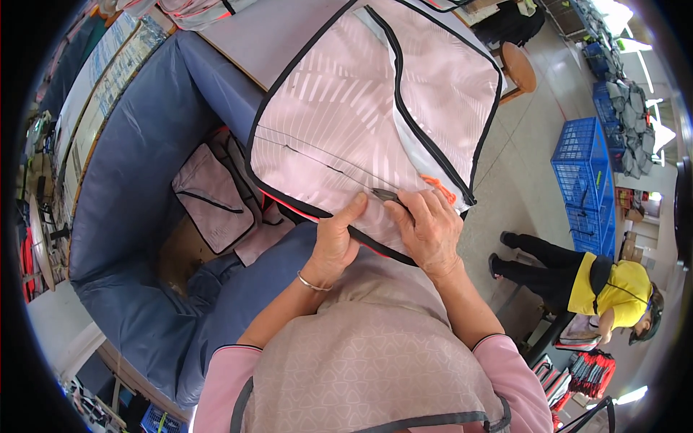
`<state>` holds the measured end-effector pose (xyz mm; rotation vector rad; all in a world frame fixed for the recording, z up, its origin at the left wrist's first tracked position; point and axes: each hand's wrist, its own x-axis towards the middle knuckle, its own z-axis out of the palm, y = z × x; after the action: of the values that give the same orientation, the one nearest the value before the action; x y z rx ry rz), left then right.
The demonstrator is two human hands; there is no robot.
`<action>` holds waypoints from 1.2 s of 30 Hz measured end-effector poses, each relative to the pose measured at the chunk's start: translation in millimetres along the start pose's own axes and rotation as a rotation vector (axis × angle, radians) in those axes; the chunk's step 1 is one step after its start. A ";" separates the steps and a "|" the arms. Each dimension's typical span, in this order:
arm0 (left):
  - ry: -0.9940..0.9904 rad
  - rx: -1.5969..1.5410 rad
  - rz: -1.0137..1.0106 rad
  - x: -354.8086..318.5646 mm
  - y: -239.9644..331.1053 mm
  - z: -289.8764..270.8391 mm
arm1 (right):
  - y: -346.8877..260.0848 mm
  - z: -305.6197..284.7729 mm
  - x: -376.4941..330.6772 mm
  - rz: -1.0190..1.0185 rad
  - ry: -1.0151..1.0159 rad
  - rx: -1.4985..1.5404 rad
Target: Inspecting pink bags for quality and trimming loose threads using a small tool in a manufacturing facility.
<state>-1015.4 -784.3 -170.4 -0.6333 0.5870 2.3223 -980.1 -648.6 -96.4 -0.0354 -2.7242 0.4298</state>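
Observation:
A pale pink patterned bag [325, 94] with black-bound edges and a dark zipper [419, 119] lies spread in front of me. My left hand [336, 242] pinches its near edge, thumb on top and fingers underneath. In my right hand [431, 227] is a small dark pair of thread snips [385, 194], mostly covered by my fingers. Their pointed tips rest at a thin seam line with short dark threads on the pink fabric. An orange-red cord [438, 187] sticks out beside the zipper's near end, close to my right fingers.
A padded blue-grey trough [119, 216] curves around my left, with more pink bags [216, 195] inside. The bag overlies a pale tabletop [271, 36]. To the right are a wooden stool [517, 68], stacked blue crates [581, 173] and a person in a yellow top [622, 289].

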 end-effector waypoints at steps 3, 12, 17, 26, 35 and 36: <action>0.004 -0.003 0.001 -0.8 1.0 1.6 | 3.8 4.0 -2.0 -0.034 0.020 -0.040; -0.058 0.039 0.027 2.8 2.0 -3.9 | 13.7 7.7 -1.3 0.217 -0.105 0.324; -0.061 0.053 0.051 11.3 8.0 -11.0 | 23.2 13.8 9.8 0.702 -0.190 0.782; -0.019 0.120 0.147 19.0 5.1 -23.0 | 30.1 50.6 19.3 0.520 -0.228 0.404; 0.217 0.532 0.356 -11.2 -28.7 -6.3 | 44.1 81.1 15.2 0.701 -0.185 0.691; 0.176 0.514 0.290 -11.0 -27.3 -2.5 | 43.0 82.8 15.6 0.692 -0.184 0.679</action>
<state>-988.6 -772.1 -172.6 -0.5313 1.3787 2.2426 -1027.0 -630.6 -176.6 -0.7905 -2.5091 1.5829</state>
